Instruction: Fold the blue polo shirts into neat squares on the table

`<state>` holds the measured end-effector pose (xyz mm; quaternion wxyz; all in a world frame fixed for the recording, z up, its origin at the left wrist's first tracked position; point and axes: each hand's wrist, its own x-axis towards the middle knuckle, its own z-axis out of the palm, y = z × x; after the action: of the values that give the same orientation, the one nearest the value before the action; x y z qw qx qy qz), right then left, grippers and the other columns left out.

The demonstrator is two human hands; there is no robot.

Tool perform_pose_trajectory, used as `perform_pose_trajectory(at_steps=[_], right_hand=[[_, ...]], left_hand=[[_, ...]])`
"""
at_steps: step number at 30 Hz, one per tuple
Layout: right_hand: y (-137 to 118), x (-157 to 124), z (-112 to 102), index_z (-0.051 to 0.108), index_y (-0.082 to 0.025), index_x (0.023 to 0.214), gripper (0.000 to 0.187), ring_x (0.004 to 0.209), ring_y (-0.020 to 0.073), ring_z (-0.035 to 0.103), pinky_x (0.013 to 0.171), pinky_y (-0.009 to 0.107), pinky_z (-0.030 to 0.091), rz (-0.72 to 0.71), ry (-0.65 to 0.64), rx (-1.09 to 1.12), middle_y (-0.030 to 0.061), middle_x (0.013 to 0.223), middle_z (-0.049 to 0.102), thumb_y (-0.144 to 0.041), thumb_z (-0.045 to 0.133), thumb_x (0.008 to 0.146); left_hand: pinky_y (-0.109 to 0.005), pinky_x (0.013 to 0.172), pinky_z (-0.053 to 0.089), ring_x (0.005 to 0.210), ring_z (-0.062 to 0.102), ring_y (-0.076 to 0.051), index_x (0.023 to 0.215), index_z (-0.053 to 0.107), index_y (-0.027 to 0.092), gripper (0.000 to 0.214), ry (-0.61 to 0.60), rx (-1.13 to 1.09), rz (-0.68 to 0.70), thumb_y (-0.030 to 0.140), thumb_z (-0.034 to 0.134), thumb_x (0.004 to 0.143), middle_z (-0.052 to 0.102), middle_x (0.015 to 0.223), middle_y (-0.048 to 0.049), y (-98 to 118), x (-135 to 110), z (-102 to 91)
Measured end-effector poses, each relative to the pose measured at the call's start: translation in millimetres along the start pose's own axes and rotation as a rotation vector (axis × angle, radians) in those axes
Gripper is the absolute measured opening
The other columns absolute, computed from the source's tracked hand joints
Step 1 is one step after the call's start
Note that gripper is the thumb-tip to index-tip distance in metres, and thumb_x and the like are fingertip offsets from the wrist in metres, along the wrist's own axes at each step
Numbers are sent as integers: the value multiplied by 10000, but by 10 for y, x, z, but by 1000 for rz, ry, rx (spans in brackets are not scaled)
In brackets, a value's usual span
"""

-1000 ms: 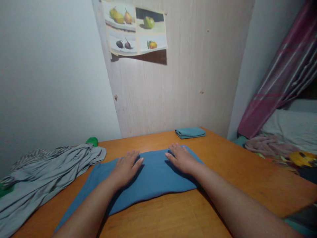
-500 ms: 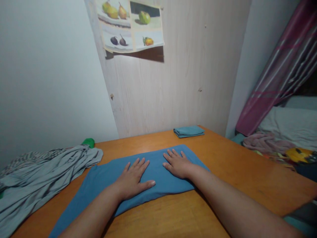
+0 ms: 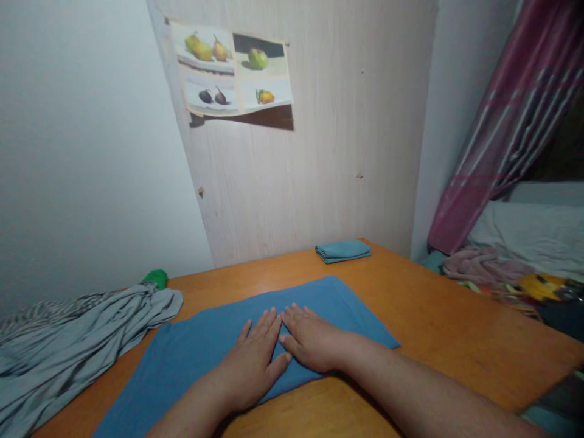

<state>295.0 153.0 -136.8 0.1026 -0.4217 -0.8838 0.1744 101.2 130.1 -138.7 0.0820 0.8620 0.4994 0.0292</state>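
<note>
A blue cloth, possibly a folded garment, lies spread flat across the wooden table. Both palms rest on it near its middle, close to the front edge. My left hand lies flat with the thumb stretched toward the right. Beside it, my right hand is flat too, its fingertips almost meeting those of the left. Neither hand grips anything. My forearms hide part of the cloth's near edge.
A folded teal cloth sits at the table's back edge. Rumpled grey fabric and a green item lie at the left. Fruit pictures hang on the wall. A pink curtain hangs at the right.
My right hand has slid left and nearer over the cloth, up to my left hand. The left hand has shifted slightly nearer. The camera view has tilted up a little.
</note>
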Motion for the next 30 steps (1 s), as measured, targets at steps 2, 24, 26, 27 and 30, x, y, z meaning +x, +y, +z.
perform_pose_trajectory(at_steps=[2, 24, 26, 27, 30], right_hand=[[1, 6, 49, 259, -11, 1561, 735, 1521, 342, 116, 1226, 528, 118, 24, -36, -10, 223, 1623, 214, -485, 273, 1000], [441, 176, 10, 171, -169, 1605, 864, 1538, 292, -18, 1204, 564, -48, 316, 66, -60, 103, 1670, 52, -709, 221, 933], [497, 200, 15, 147, -174, 1608, 884, 1538, 289, -20, 1202, 563, -55, 363, 86, -68, 100, 1671, 58, -727, 218, 922], [529, 210, 12, 143, -164, 1608, 897, 1539, 289, -16, 1202, 561, -55, 387, 95, -72, 105, 1670, 69, -733, 216, 917], [650, 224, -31, 161, -118, 1601, 909, 1539, 292, 5, 1205, 552, -53, 468, 119, -94, 129, 1665, 98, -719, 214, 921]], left_hand=[[-554, 1232, 131, 1539, 77, -284, 1592, 206, 174, 782, -22, 26, -8, 638, 290, 968, 112, 1658, -104, 13, 7, 55], [-584, 1224, 158, 1523, 146, -319, 1585, 206, 243, 914, 15, 60, -23, 797, 342, 870, 145, 1648, -74, -165, 84, 126], [-582, 1224, 158, 1522, 146, -320, 1583, 217, 246, 917, 11, 71, -30, 804, 340, 865, 142, 1648, -71, -154, 83, 118], [-580, 1225, 158, 1521, 144, -320, 1582, 219, 251, 914, 10, 75, -31, 805, 338, 865, 141, 1647, -69, -155, 82, 117], [-573, 1228, 152, 1522, 129, -314, 1583, 213, 264, 897, 11, 81, -25, 799, 331, 872, 131, 1648, -60, -172, 77, 120]])
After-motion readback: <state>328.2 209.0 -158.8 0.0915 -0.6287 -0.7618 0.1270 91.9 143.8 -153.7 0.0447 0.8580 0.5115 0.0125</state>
